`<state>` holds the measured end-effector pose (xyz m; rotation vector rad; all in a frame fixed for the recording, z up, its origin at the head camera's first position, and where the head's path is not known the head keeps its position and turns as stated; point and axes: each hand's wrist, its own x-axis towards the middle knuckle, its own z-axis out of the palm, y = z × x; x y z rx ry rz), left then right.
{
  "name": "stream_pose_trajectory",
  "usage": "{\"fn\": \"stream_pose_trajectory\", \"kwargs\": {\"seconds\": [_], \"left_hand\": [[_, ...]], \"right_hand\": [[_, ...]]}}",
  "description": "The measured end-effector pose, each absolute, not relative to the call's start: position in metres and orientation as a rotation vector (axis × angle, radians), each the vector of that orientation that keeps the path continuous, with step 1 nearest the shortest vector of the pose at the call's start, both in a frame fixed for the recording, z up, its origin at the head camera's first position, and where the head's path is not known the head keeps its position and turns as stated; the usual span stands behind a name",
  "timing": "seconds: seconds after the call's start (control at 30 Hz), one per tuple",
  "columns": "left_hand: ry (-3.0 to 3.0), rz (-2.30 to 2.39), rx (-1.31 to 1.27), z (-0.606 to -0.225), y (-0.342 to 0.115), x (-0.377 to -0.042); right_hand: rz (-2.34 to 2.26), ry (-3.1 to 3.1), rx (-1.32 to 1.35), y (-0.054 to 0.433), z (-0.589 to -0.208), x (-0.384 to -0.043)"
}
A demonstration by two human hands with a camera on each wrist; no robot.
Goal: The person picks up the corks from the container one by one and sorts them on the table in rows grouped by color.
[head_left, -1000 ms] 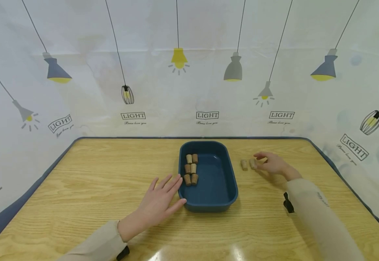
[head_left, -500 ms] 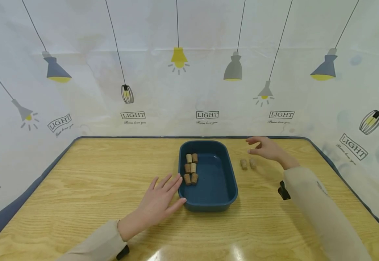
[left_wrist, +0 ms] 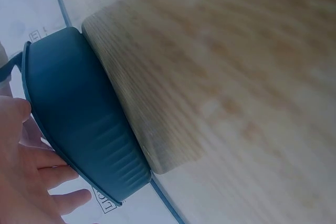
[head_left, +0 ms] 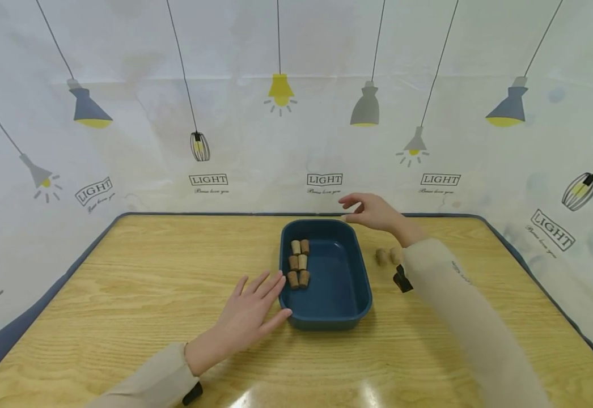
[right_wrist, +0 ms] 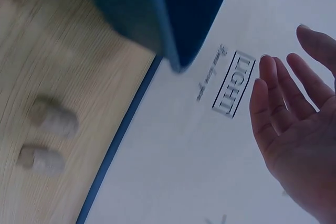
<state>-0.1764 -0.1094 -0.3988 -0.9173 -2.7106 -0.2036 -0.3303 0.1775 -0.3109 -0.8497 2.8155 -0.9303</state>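
Observation:
A dark blue tub (head_left: 334,289) stands on the wooden table, with several brown corks (head_left: 303,262) lined up in two columns along its inner left side. My left hand (head_left: 245,323) rests at the tub's left rim, fingers straight and spread; the left wrist view has its fingertips along that rim. Over the far right corner of the tub hovers my right hand (head_left: 375,213), its fingers loosely bent. Its palm, in the right wrist view, shows nothing held. To the right of the tub a cork (head_left: 381,256) stands on the table beside a second cork (head_left: 395,255), partly overlapped by the right sleeve.
The wooden table (head_left: 174,272) has a dark blue border at its far edge. Behind it rises a white backdrop (head_left: 245,113) printed with lamps and the word LIGHT. A black strap (head_left: 402,279) hangs under the right wrist.
My right hand has left the two corks on the table, rising and moving left to the tub's far right corner. The left hand, tub and corks stay where they were.

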Motion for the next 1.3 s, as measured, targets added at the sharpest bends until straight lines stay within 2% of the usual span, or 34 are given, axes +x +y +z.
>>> {"fn": "stream_pose_trajectory", "kwargs": {"seconds": [0.2,0.5,1.3], "left_hand": [[-2.706,-0.228,-0.917,-0.398,-0.109,-0.176],[-2.725,-0.225,-0.914,-0.398,-0.109,-0.176],[-2.701,-0.221,-0.921,-0.4,-0.11,-0.178]], "right_hand": [[-0.953,2.769,-0.87,0.143,-0.312,-0.331],[-0.955,2.703,-0.879,0.104,-0.332,-0.328],[-0.802,2.784,-0.766,0.079,-0.386,-0.335]]}}
